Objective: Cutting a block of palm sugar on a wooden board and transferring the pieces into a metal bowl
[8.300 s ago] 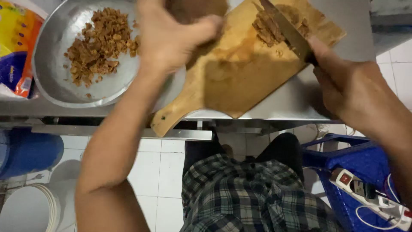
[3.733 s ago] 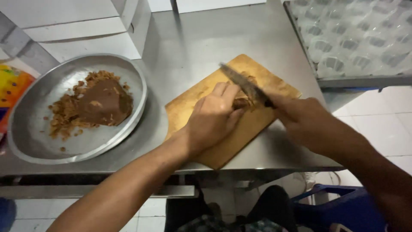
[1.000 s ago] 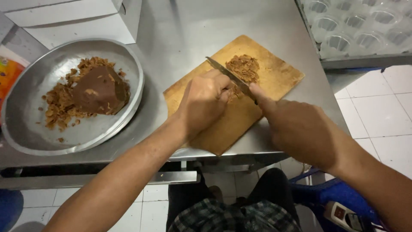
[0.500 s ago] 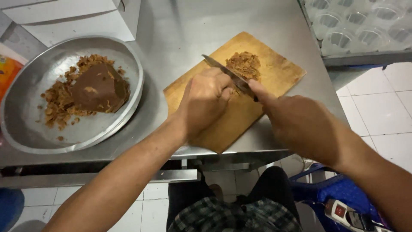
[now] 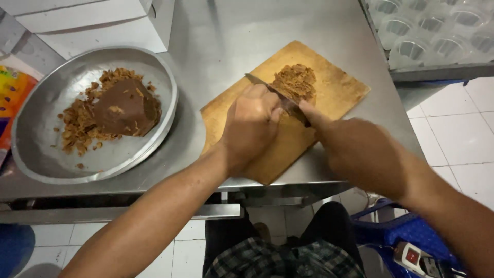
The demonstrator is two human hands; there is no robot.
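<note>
- A round metal bowl [image 5: 46, 149] sits on the steel table [image 5: 226, 31] at the left; it holds a dark brown block [image 5: 123, 108] with lighter brown crumbled bits [image 5: 77, 121] scattered beside and behind it.
- A wooden cutting board [image 5: 334, 92] lies near the bowl, to its right, turned at an angle; a small heap of chopped brown shavings [image 5: 296, 82] rests on its far half.
- The right hand [image 5: 360, 152] is closed around the handle of a knife [image 5: 270, 91], forefinger stretched along the blade's back; the blade lies slanted, just beside the heap.
- The left hand [image 5: 252, 126] is curled into a loose fist on the board, against the near side of the blade; whatever it presses is hidden beneath it.
- A tray of clear plastic cups [image 5: 437, 31] is cut off at the upper right; whether anything is in the cups is hard to tell.
- A white box [image 5: 103, 25] at top left and a colourful bag [image 5: 13, 98] at the left edge are partly out of view.
- The knife handle is covered by the right hand, which is blurred.
</note>
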